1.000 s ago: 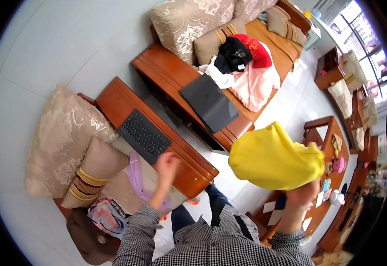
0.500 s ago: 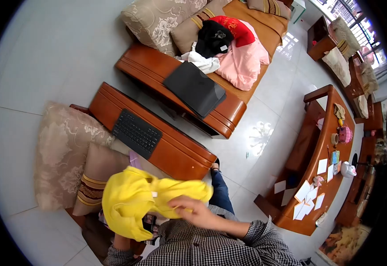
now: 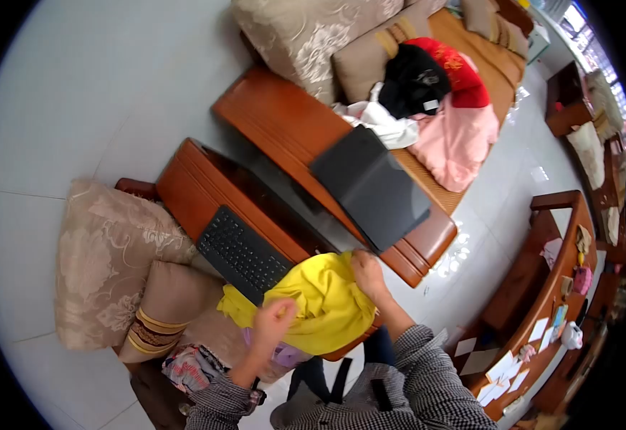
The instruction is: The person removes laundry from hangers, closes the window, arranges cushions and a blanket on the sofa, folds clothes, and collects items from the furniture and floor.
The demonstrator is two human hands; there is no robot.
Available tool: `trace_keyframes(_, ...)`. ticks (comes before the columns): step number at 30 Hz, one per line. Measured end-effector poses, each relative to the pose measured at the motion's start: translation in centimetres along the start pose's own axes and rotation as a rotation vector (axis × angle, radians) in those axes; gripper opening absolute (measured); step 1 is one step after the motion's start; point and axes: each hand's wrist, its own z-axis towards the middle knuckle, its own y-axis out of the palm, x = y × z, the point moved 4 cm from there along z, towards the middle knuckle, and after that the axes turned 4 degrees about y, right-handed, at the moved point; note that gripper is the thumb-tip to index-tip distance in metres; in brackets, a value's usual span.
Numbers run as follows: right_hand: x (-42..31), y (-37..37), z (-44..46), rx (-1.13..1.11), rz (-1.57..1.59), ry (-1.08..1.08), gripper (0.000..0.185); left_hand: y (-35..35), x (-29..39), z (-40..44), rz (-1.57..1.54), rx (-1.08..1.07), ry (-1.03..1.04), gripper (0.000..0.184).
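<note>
A crumpled yellow garment (image 3: 327,304) hangs between my hands over the near wooden armrest, partly over the seat cushion. My left hand (image 3: 273,322) is closed on its left part. At its upper right edge my right hand (image 3: 366,272) grips the cloth, fingers pressed together. Just above and left of the garment lies a black keyboard (image 3: 241,247) on the armrest. Part of a lilac cloth (image 3: 288,355) shows beneath the yellow one. A patterned cloth (image 3: 187,367) rests at the lower left.
The far armrest holds a dark flat folder (image 3: 370,186). Beyond it, black (image 3: 414,80), red (image 3: 456,68), pink (image 3: 456,143) and white clothes (image 3: 388,125) lie on the sofa. A wooden table (image 3: 535,322) with papers stands right. Beige cushions (image 3: 116,251) are at left.
The yellow garment has moved from over the lower left seat up and right onto the near armrest, more gathered. Both hands now show on it; my left hand was hidden behind it half a second ago.
</note>
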Motion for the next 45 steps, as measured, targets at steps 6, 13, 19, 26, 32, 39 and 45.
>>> trace_keyframes(6,-4.1,4.7,7.8,-0.167,0.431,0.112,0.039,-14.2,-5.7,17.7,0.380,0.568,0.145,0.026)
trace_keyframes(13,5.1,19.4,24.7,-0.256,-0.238,-0.025,0.048,-17.1,-9.7,27.5,0.907,0.419,0.296,0.031)
trace_keyframes(19,8.1,25.5,31.8,0.122,-0.586,-0.095,0.060,-17.6,-11.4,27.9,0.744,0.457,0.432,0.028)
trace_keyframes(26,7.9,25.1,33.9,0.198,-1.029,-0.282,0.050,-17.8,-12.0,28.0,0.741,0.423,0.440,0.024)
trace_keyframes(32,8.0,25.3,31.1,0.116,-1.414,-0.508,0.053,-17.7,-12.4,27.9,0.748,0.414,0.369,0.024)
trace_keyframes(39,11.6,27.6,31.3,-0.054,-0.755,-0.379,0.052,-17.8,-12.8,27.7,0.745,0.409,0.364,0.025)
trace_keyframes(45,10.4,28.8,32.9,0.289,-0.430,-0.090,0.053,-18.0,-12.9,27.7,0.752,0.385,0.372,0.026)
